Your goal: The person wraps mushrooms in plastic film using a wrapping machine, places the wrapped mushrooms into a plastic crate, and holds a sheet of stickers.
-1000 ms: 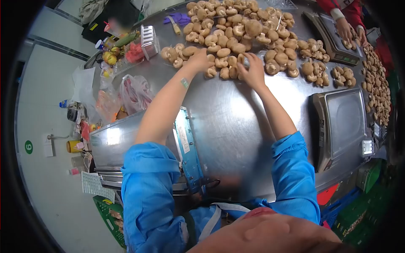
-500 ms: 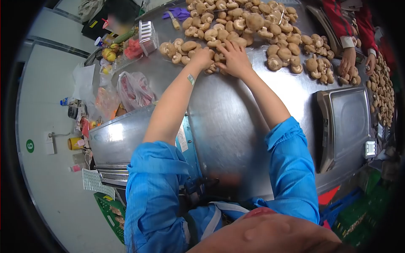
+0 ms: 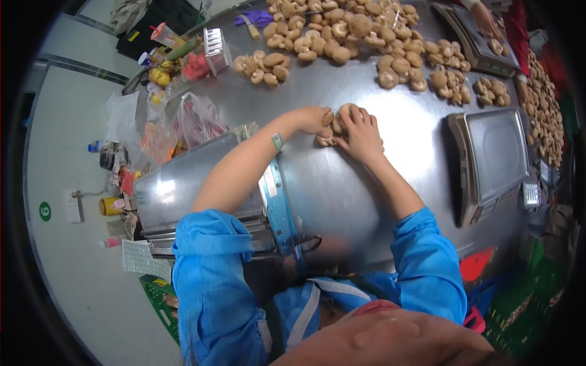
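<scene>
Near the middle of the steel table, several brown mushrooms (image 3: 337,124) sit between my two hands. My left hand (image 3: 314,120) curls its fingers round the left side of this small group. From the right, my right hand (image 3: 361,130) lies over the group with its fingers bent round the mushrooms. Whether a tray lies under them is hidden. Beyond my hands, a large heap of mushrooms (image 3: 342,27) covers the back of the table. A smaller cluster (image 3: 262,67) is at the left of the heap, and further clusters (image 3: 450,85) lie to the right.
A flat scale (image 3: 493,155) stands at the right, another (image 3: 479,43) at the back right near a co-worker's hand (image 3: 486,21). At left are clear trays (image 3: 216,50), a plastic bag (image 3: 198,122) and a steel machine (image 3: 201,183). A knife (image 3: 251,27) lies by purple gloves (image 3: 261,18).
Both my hands have moved back toward me from the heap's front edge, along with a small group of mushrooms. The co-worker's hand has shifted from a cluster to the back scale.
</scene>
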`<state>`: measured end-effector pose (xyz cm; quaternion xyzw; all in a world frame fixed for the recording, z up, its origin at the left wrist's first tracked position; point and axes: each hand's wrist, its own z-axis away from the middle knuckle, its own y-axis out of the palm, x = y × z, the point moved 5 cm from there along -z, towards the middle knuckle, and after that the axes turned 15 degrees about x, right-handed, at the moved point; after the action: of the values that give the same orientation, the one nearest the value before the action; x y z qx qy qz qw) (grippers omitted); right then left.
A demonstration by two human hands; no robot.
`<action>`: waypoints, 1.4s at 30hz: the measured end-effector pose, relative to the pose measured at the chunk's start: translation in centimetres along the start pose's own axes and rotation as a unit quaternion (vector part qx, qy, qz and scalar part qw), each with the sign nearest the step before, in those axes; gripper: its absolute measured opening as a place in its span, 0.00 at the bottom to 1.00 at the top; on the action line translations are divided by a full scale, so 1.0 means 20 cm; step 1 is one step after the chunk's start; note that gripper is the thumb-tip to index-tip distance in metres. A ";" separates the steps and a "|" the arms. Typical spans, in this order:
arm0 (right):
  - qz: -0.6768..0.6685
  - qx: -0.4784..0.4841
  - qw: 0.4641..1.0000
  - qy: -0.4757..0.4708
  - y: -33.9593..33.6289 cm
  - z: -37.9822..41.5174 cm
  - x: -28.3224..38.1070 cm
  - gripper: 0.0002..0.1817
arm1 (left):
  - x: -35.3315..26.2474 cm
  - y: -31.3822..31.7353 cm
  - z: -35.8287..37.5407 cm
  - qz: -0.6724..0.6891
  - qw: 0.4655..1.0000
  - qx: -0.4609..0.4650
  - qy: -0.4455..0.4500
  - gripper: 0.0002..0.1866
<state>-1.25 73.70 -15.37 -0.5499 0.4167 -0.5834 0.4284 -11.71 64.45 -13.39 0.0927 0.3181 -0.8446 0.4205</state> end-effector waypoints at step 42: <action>-0.086 0.016 0.996 -0.005 -0.26 -0.15 2.16 0.36 | 1.39 0.94 2.00 0.051 0.921 -0.376 -0.090 0.37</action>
<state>-5.70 33.83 1.70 -0.5795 0.3561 -0.6224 0.3871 -10.27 13.42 -2.48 -0.1328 0.5683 -0.6448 0.4936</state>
